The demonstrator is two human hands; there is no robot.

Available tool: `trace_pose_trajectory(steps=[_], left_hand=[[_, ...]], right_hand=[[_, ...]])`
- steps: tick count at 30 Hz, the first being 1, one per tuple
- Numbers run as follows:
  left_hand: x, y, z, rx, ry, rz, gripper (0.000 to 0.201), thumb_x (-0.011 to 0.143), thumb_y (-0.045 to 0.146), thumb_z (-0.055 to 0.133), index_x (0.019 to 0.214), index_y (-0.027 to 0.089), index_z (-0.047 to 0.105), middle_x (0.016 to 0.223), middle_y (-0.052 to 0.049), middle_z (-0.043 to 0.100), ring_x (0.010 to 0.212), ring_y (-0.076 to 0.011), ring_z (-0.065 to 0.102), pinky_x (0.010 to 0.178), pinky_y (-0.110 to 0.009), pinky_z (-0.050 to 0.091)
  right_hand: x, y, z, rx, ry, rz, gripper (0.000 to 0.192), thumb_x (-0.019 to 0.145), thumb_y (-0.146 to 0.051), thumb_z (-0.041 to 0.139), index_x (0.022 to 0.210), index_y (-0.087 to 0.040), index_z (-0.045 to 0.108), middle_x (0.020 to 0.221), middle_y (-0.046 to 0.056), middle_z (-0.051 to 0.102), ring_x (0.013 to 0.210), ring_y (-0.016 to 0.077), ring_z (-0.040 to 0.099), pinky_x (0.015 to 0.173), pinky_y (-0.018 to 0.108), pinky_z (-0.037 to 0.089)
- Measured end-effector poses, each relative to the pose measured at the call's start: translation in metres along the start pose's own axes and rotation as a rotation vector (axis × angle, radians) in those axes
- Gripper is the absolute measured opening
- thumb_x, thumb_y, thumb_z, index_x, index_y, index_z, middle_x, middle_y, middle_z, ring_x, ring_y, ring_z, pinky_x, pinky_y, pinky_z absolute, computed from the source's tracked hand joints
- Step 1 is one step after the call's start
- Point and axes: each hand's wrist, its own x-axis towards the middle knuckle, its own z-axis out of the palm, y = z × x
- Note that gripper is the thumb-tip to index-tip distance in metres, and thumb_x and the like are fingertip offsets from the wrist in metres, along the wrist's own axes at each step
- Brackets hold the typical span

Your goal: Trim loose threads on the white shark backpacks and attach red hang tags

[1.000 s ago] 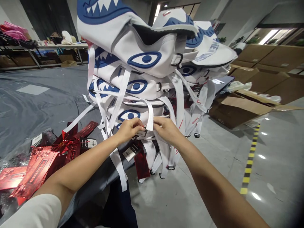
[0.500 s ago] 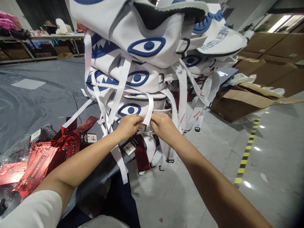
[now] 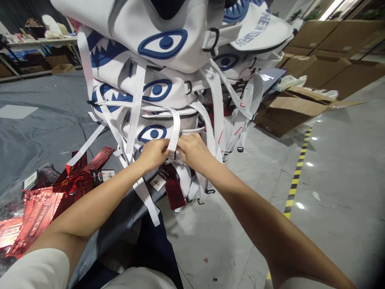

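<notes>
At the frame centre the left hand [image 3: 153,152] and right hand [image 3: 192,149] pinch closed on a soft, light white strap [image 3: 175,132], which seems best held near its end.

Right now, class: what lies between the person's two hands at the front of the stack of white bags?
In the head view, a white strap hangs down between the left hand and right hand; both hands touch it at its lower end.
</notes>
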Motion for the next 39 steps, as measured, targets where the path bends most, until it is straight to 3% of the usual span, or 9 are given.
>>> trace_pose_trajectory(steps=[6,12,16,20,24,29,33,36,39], left_hand=[[0.006,0.001,-0.009,0.029,-0.080,0.018,0.015,0.085,0.024,0.063,0.098,0.023,0.071,0.089,-0.001,0.076,0.085,-0.0202,0.071,0.067,-0.024,0.045],[0.003,0.011,-0.009,0.218,-0.054,-0.044,0.020,0.087,0.022,0.054,0.097,0.017,0.070,0.099,-0.015,0.075,0.097,-0.0337,0.071,0.071,-0.033,0.046],[0.001,0.020,-0.006,0.295,-0.030,-0.100,0.024,0.090,0.027,0.050,0.095,0.014,0.070,0.098,-0.020,0.074,0.097,-0.0381,0.071,0.071,-0.036,0.047],[-0.002,0.024,-0.006,0.276,-0.010,-0.086,0.024,0.091,0.027,0.050,0.100,0.018,0.070,0.102,-0.016,0.075,0.099,-0.0344,0.071,0.070,-0.033,0.045],[-0.006,0.023,-0.009,0.229,-0.038,-0.057,0.021,0.088,0.017,0.050,0.090,0.022,0.070,0.091,-0.009,0.076,0.091,-0.0275,0.072,0.067,-0.029,0.042],[-0.007,0.024,-0.009,0.189,0.030,-0.118,0.022,0.090,0.027,0.056,0.109,0.020,0.065,0.094,-0.011,0.075,0.091,-0.0298,0.072,0.067,-0.029,0.042],[-0.009,0.026,-0.009,0.107,-0.001,-0.082,0.016,0.092,0.025,0.057,0.104,0.024,0.066,0.086,-0.005,0.075,0.088,-0.0238,0.072,0.068,-0.026,0.042],[-0.010,0.026,-0.009,0.068,0.029,-0.100,0.012,0.092,0.028,0.058,0.094,0.022,0.068,0.085,-0.006,0.074,0.086,-0.0245,0.071,0.069,-0.028,0.043],[-0.009,0.026,-0.011,0.033,0.050,-0.103,0.014,0.090,0.031,0.062,0.099,0.021,0.068,0.088,-0.007,0.074,0.085,-0.0246,0.070,0.068,-0.028,0.044]], right_hand=[[0.002,-0.008,-0.003,-0.024,-0.051,0.050,0.021,0.087,-0.005,0.049,0.094,-0.013,0.067,0.092,0.012,0.071,0.087,0.0241,0.059,0.091,0.038,0.028],[0.003,-0.013,-0.007,-0.058,-0.110,0.073,0.027,0.088,-0.002,0.045,0.103,-0.009,0.066,0.100,0.015,0.071,0.097,0.0254,0.061,0.100,0.041,0.025],[0.002,-0.014,-0.009,-0.084,-0.098,0.091,0.025,0.087,-0.003,0.047,0.102,-0.010,0.066,0.099,0.014,0.071,0.095,0.0251,0.063,0.102,0.043,0.025],[0.002,-0.012,-0.011,-0.065,-0.090,0.127,0.023,0.087,-0.004,0.048,0.099,-0.011,0.066,0.097,0.013,0.071,0.093,0.0248,0.064,0.102,0.043,0.027],[0.000,-0.012,-0.012,-0.011,-0.040,0.144,0.025,0.084,-0.001,0.047,0.098,-0.012,0.065,0.097,0.013,0.071,0.095,0.0244,0.064,0.102,0.041,0.028],[0.000,-0.011,-0.009,0.075,0.018,0.126,0.022,0.081,-0.001,0.048,0.090,-0.014,0.064,0.093,0.011,0.071,0.089,0.0235,0.063,0.098,0.040,0.032],[-0.001,-0.007,-0.005,0.134,0.079,0.109,0.026,0.078,0.001,0.047,0.089,-0.017,0.063,0.089,0.008,0.071,0.088,0.0222,0.063,0.096,0.038,0.035],[-0.001,-0.003,-0.001,0.190,0.136,0.106,0.025,0.079,-0.002,0.048,0.093,-0.017,0.063,0.084,0.007,0.070,0.083,0.0218,0.064,0.088,0.034,0.041],[0.000,0.002,0.001,0.246,0.193,0.125,0.019,0.082,-0.008,0.050,0.096,-0.015,0.061,0.081,0.008,0.069,0.077,0.0218,0.064,0.074,0.031,0.044]])
